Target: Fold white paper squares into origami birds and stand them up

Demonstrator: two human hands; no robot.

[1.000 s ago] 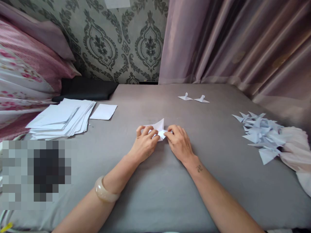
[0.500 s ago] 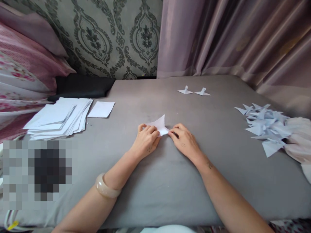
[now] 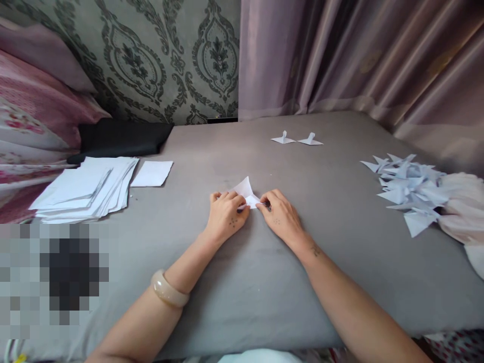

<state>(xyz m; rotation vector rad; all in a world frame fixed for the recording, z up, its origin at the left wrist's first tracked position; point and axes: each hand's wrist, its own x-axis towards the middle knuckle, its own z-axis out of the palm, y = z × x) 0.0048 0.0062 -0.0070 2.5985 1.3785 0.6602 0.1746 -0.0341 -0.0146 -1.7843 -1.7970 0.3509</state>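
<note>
A partly folded sheet of white paper (image 3: 244, 187) lies on the grey-covered table between my hands, one pointed flap standing up away from me. My left hand (image 3: 229, 210) grips its left side, fingers bent over the paper and hiding much of it. With thumb and fingertips, my right hand (image 3: 279, 212) pinches the paper's right corner. The two hands are a short gap apart, and a little of the folded inner surface shows there.
To the left sits a stack of white paper (image 3: 81, 194) beside a single square sheet (image 3: 153, 174), with a black folded cloth (image 3: 124, 137) behind. Two folded paper birds (image 3: 283, 138) stand at the back. A pile of folded paper shapes (image 3: 412, 184) lies at right.
My right hand has shifted slightly left with the paper's corner, closer to my left hand. The near edge of the paper looks more folded in. The whole view has turned a little.
</note>
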